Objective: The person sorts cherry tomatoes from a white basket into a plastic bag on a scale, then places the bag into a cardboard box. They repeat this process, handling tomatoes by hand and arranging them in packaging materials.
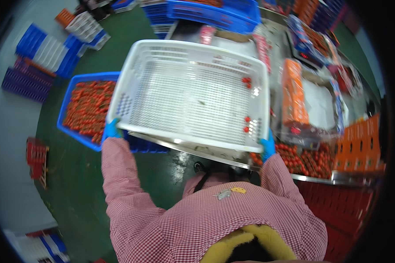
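Note:
Both my hands, in blue gloves, grip a large white plastic basket [184, 139] by its near corners. My left hand [113, 129] is on the near left corner, and my right hand [268, 146] is on the near right one. A few cherry tomatoes [246, 124] lie along the basket's right side, with a small dark scrap on its slatted floor. The basket is held over the steel table's front edge [214, 158]. Partly behind its left side, a blue crate [63, 115] is full of cherry tomatoes [89, 108].
Loose cherry tomatoes [307, 161] lie on the table at right, beside an orange carton [294, 93] with a white liner. A digital scale [304, 56] stands farther back. Another blue crate [214, 16] sits at the far side. Stacked crates [29, 83] line the left wall.

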